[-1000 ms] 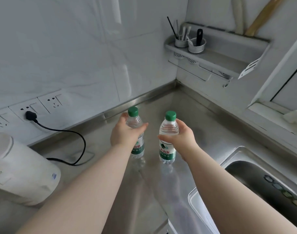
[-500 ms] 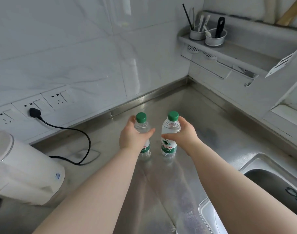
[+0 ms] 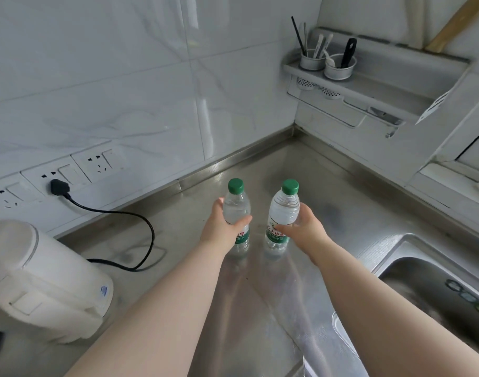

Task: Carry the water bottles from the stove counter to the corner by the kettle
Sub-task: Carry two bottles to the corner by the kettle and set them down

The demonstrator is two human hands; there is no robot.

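Observation:
Two clear water bottles with green caps and green labels stand upright side by side on the steel counter (image 3: pixel 260 289), in the corner area. My left hand (image 3: pixel 222 229) wraps around the left bottle (image 3: pixel 236 205) from its left side. The right bottle (image 3: pixel 285 210) is gripped by my right hand (image 3: pixel 306 229) from its right side. Both bottle bases appear to touch the counter. The white kettle (image 3: pixel 40 281) sits at the near left, apart from the bottles.
A black cord (image 3: pixel 140 221) runs from a wall plug (image 3: pixel 59 186) across the counter to the kettle. The sink (image 3: pixel 437 289) lies at the near right. A wall shelf (image 3: pixel 369 85) with utensil cups hangs above the corner.
Both hands have carried the bottles forward and lower toward the corner; the bottles now rest on the counter, with the hands still around them.

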